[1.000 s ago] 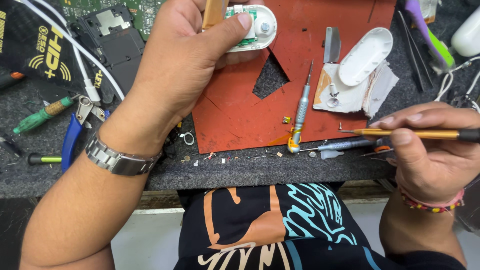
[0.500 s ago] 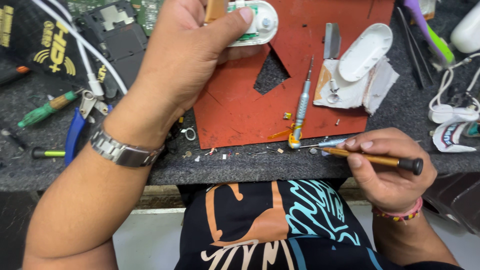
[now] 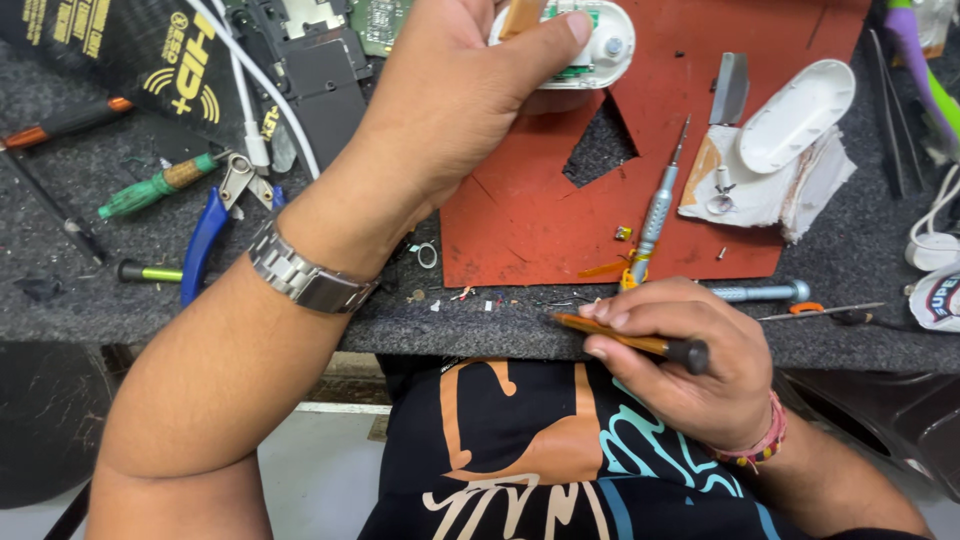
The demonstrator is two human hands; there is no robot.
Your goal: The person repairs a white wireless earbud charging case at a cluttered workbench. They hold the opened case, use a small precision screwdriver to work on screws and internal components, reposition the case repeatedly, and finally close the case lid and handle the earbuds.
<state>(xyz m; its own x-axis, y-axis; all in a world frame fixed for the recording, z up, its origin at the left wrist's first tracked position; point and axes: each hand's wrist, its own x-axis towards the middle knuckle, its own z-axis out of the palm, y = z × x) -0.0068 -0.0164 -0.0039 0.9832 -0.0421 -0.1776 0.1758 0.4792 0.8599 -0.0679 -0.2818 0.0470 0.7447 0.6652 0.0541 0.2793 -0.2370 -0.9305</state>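
Left hand (image 3: 450,110) gripping white oval device (image 3: 600,45), right hand (image 3: 680,355) closed around orange-handled tool (image 3: 625,340), red mat (image 3: 540,230)

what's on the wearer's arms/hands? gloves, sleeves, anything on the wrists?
Both hands are bare, no gloves, and no sleeves show on the forearms. The left hand has a silver metal link-band wristwatch at the wrist. The right hand has a pink and multicoloured beaded bracelet.

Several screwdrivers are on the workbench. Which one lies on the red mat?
The silver precision screwdriver, lying lengthwise on the red mat just above the right hand. The green-handled one and the orange-tipped one lie on grey felt.
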